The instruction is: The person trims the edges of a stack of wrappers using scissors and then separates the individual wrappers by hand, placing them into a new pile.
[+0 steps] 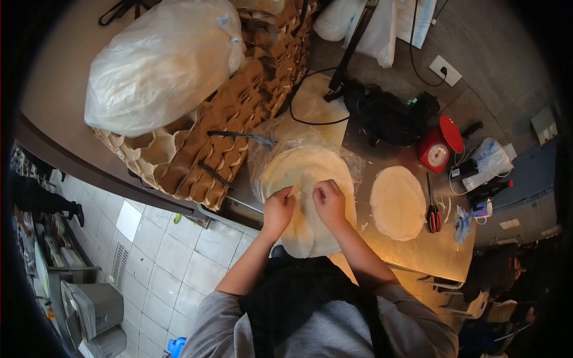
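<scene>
A stack of thin, round, pale sheets (307, 167), like dough wrappers, lies in front of me on clear plastic wrap (258, 156). My left hand (279, 210) pinches part of a thin sheet near the middle of the stack. Close beside it, my right hand (330, 204) has its fingers curled together over the same stack, apparently pinching the sheet too; its fingertips are partly hidden. The near edge of a sheet hangs over the table edge. To the right lies a separate round pile of pale sheets (398, 203), with red-handled scissors (434, 216) next to it.
Brown egg trays (224, 134) stand at the left, topped by a large filled plastic bag (161, 68). A red kitchen scale (439, 149) and a black bag (388, 113) sit at the back of the metal table (418, 256). A blue cloth (462, 224) lies at right.
</scene>
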The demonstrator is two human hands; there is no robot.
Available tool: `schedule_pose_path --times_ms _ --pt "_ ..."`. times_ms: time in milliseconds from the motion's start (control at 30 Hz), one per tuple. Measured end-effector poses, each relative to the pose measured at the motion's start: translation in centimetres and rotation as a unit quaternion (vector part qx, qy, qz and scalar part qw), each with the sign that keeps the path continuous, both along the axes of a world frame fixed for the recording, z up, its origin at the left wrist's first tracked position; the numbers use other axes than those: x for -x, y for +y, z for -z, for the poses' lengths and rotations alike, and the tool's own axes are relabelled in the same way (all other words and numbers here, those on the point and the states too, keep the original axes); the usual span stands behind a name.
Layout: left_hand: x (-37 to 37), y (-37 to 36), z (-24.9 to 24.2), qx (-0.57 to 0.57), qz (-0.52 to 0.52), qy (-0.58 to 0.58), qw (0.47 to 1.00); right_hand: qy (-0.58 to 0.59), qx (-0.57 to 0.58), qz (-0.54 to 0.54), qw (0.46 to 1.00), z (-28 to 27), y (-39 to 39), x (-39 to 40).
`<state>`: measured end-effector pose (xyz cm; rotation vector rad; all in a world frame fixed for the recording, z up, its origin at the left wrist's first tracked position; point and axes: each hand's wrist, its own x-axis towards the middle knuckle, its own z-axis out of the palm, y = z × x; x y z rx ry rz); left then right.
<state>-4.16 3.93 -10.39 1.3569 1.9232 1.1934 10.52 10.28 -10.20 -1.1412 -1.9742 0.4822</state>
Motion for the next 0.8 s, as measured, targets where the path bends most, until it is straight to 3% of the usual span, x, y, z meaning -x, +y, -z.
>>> schedule_pose_path --times_ms 133,267,367,433,500,633,733,800 --pt "0.3 0.8 0.1 0.031 -0.006 -0.056 0.998 0.146 0.205 -0.006 0.968 1.7 -0.5 0.1" --pt "1.6 1.6 0.8 0.068 -0.014 -0.051 0.996 0.157 0.222 -0.011 0.962 2.3 -0.4 -1.4" --pt "2.2 0.6 -0.8 -0.087 -0.008 0.137 0.987 0.150 0.213 0.035 0.965 2.6 -0.4 -3.9" --pt "3.1 -0.9 -1.4 -0.093 0.244 0.162 0.952 0.123 0.181 0.063 0.974 2.6 -0.9 -6.6" --pt "2.7 -1.8 -2.2 -0.078 0.450 0.168 0.874 0.120 0.201 0.073 0.969 2.4 -2.0 -9.2" --pt "0.4 -2.9 -1.5 -0.128 0.528 0.306 0.781 0.134 0.225 0.101 0.960 2.7 -4.6 -11.9" --pt "0.1 -1.8 0.0 -0.130 0.620 0.389 0.669 0.180 0.250 0.115 0.944 3.3 -6.4 -13.6" --pt "-0.4 -1.1 0.4 -0.155 0.596 0.294 0.731 0.217 0.282 0.122 0.927 3.1 -7.6 -14.6"
